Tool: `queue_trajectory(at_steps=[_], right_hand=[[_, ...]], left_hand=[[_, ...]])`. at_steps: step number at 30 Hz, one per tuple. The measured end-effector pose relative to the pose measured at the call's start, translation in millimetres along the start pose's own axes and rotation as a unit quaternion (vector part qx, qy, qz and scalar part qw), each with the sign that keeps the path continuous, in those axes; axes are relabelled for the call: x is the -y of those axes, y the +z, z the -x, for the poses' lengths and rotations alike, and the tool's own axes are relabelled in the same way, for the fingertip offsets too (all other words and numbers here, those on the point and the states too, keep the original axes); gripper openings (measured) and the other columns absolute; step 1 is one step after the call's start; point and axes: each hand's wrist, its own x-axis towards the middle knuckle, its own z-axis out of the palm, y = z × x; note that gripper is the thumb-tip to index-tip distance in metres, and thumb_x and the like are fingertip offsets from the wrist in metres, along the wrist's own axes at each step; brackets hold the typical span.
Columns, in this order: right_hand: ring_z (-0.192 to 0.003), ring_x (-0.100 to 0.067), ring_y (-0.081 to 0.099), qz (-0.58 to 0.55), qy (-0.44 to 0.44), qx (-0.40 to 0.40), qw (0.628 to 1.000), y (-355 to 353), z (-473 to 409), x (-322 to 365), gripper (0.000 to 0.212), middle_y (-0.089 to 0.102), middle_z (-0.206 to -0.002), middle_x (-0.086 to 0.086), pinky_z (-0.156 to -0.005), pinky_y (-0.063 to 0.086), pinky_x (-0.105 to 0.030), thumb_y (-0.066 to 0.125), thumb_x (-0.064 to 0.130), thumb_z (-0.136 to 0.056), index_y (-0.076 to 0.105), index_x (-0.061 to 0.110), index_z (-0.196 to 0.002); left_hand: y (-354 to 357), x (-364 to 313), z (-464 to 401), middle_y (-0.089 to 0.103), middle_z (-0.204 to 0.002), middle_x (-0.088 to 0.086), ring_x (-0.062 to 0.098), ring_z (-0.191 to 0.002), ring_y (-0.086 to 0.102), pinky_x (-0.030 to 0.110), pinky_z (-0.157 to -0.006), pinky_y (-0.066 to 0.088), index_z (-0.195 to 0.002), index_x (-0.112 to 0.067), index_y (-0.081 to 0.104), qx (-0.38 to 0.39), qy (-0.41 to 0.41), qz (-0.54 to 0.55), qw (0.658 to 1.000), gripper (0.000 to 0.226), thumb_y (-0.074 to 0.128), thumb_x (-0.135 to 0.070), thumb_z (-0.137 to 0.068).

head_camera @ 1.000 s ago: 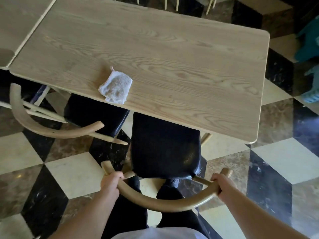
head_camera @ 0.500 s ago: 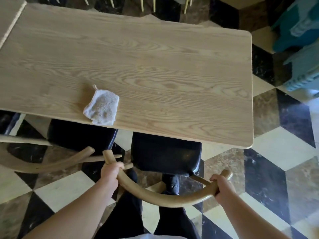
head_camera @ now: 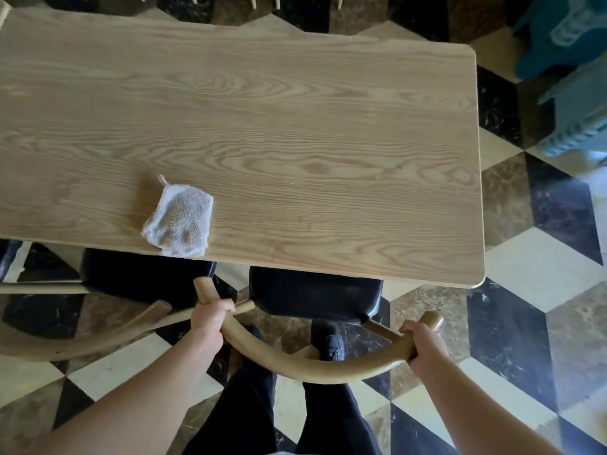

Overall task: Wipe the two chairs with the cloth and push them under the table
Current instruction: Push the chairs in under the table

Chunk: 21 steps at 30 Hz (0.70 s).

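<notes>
A chair with a black seat [head_camera: 315, 295] and a curved wooden back rail [head_camera: 312, 367] stands in front of me, its seat mostly under the wooden table [head_camera: 295, 126]. My left hand [head_camera: 208, 321] grips the rail's left end and my right hand [head_camera: 423, 346] grips its right end. A second chair [head_camera: 144, 277] with the same black seat sits to the left, partly under the table, its back rail [head_camera: 82, 343] reaching toward my left arm. A folded white cloth [head_camera: 179, 221] lies on the table near its front edge, apart from both hands.
The floor is black, white and brown checkered tile [head_camera: 542, 274]. Teal plastic stools [head_camera: 571, 77] stand at the far right. Legs of other chairs [head_camera: 262, 1] show beyond the table's far edge. My legs and a shoe [head_camera: 328, 343] are behind the chair.
The chair in my hands has slid forward, so more of its black seat is hidden under the table. The left chair's rail now lies closer to my left arm.
</notes>
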Motion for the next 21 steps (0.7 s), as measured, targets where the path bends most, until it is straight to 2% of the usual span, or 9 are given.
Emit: queue_trajectory(at_steps=[3, 7, 10, 12, 14, 17, 19, 21], right_hand=[[-0.083, -0.03, 0.063, 0.003, 0.007, 0.008, 1.0, -1, 1, 1, 0.027, 0.061, -0.093, -0.019, -0.084, 0.058, -0.049, 0.073, 0.005, -0.074, 0.056, 0.003, -0.094], [-0.083, -0.03, 0.063, 0.009, 0.006, 0.013, 1.0, -2, 2, 5, 0.027, 0.06, -0.092, -0.018, -0.087, 0.057, -0.049, 0.075, 0.005, -0.075, 0.055, 0.003, -0.093], [-0.078, -0.028, 0.062, 0.017, -0.005, 0.011, 1.0, -3, 11, 4, 0.029, 0.059, -0.088, -0.017, -0.08, 0.057, -0.044, 0.076, 0.009, -0.076, 0.056, 0.003, -0.096], [-0.072, -0.026, 0.06, 0.021, -0.014, -0.007, 1.0, -7, 15, 2, 0.03, 0.058, -0.084, -0.015, -0.066, 0.056, -0.039, 0.076, 0.012, -0.078, 0.057, 0.002, -0.099], [-0.064, -0.023, 0.057, 0.005, -0.024, -0.033, 0.999, -12, 23, -4, 0.037, 0.059, -0.082, -0.014, -0.051, 0.048, -0.034, 0.077, 0.019, -0.079, 0.06, 0.001, -0.106], [-0.071, -0.027, 0.062, -0.034, -0.022, -0.052, 0.998, 13, 62, -32, 0.06, 0.064, -0.095, -0.015, -0.055, 0.048, -0.036, 0.077, 0.034, -0.077, 0.057, 0.003, -0.125], [-0.075, -0.028, 0.063, -0.093, -0.042, -0.06, 0.993, 38, 89, -55, 0.065, 0.064, -0.106, -0.015, -0.055, 0.049, -0.036, 0.073, 0.036, -0.075, 0.055, 0.006, -0.13], [-0.078, -0.029, 0.065, -0.166, -0.045, -0.041, 0.984, 62, 118, -83, 0.061, 0.062, -0.109, -0.016, -0.061, 0.056, -0.042, 0.069, 0.032, -0.077, 0.055, 0.008, -0.131]], left_hand=[[-4, -2, -6, 0.057, -0.091, 0.01, 0.026, -0.079, 0.056, 0.035, -0.061, 0.043, -0.11, -0.012, 0.051, 0.018, -0.003, -0.023, 1.0, 0.05, 0.079, -0.01, -0.07], [-6, -6, -4, 0.061, -0.098, 0.012, 0.029, -0.088, 0.061, 0.043, -0.076, 0.053, -0.121, -0.006, 0.054, 0.035, 0.006, -0.076, 0.996, 0.056, 0.082, -0.021, -0.074], [-8, -8, 6, 0.06, -0.098, 0.01, 0.026, -0.086, 0.06, 0.039, -0.072, 0.055, -0.131, -0.003, 0.05, 0.027, 0.045, -0.134, 0.99, 0.065, 0.078, -0.034, -0.08], [-7, -5, 22, 0.057, -0.101, 0.005, 0.022, -0.087, 0.06, 0.036, -0.07, 0.055, -0.14, -0.007, 0.041, 0.053, 0.051, -0.154, 0.985, 0.078, 0.075, -0.043, -0.08], [-6, 2, 39, 0.056, -0.112, 0.002, 0.018, -0.093, 0.059, 0.035, -0.073, 0.055, -0.149, -0.013, 0.028, 0.112, 0.052, -0.169, 0.978, 0.096, 0.075, -0.053, -0.077], [-42, 8, 41, 0.047, -0.14, 0.005, 0.023, -0.122, 0.053, 0.043, -0.1, 0.046, -0.158, -0.022, 0.01, 0.188, 0.079, -0.177, 0.963, 0.128, 0.079, -0.068, -0.061], [-78, 10, 27, 0.04, -0.153, 0.006, 0.022, -0.13, 0.047, 0.041, -0.105, 0.04, -0.157, -0.025, 0.012, 0.235, 0.096, -0.23, 0.939, 0.142, 0.085, -0.074, -0.046], [-113, 16, 6, 0.035, -0.156, 0.006, 0.02, -0.135, 0.043, 0.038, -0.105, 0.039, -0.154, -0.028, 0.021, 0.259, 0.125, -0.316, 0.904, 0.141, 0.087, -0.076, -0.038]])
